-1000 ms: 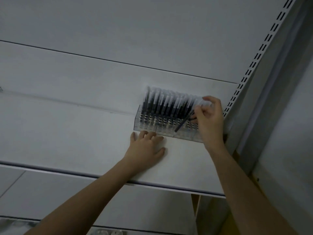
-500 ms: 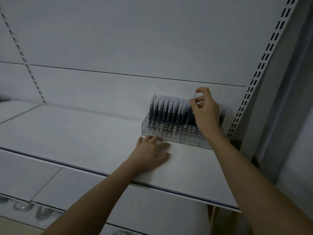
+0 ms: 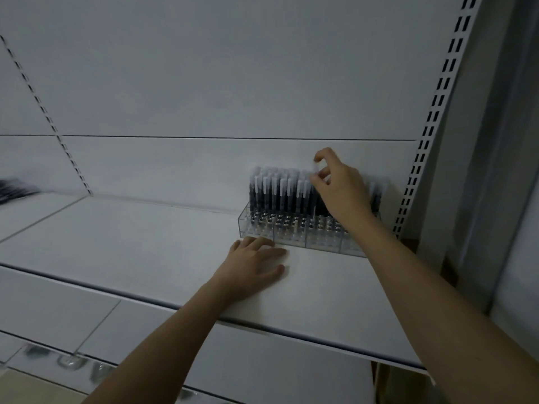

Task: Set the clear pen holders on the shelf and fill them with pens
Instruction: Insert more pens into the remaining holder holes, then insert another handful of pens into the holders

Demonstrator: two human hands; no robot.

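A row of clear pen holders [image 3: 291,233] stands on the white shelf [image 3: 145,237], against the back panel near the right upright. Dark pens with pale caps [image 3: 277,191] stand upright in them, packed close. My right hand [image 3: 338,188] reaches over the holders, thumb and forefinger pinched on the cap of one pen [image 3: 316,170] at the top of the row. My left hand [image 3: 256,263] lies flat on the shelf, fingers spread, its fingertips touching the front of the left holder.
A slotted upright [image 3: 431,121] rises right of the holders; another slotted strip [image 3: 49,121] runs down the back panel at left. A dark blurred heap [image 3: 14,191] lies on the neighbouring shelf at far left. Blurred shiny objects [image 3: 67,360] sit below the shelf edge.
The view has swung down and left, showing more shelf. My right hand put a slanted pen upright among the others and rose to the cap tops. My left hand stayed flat.
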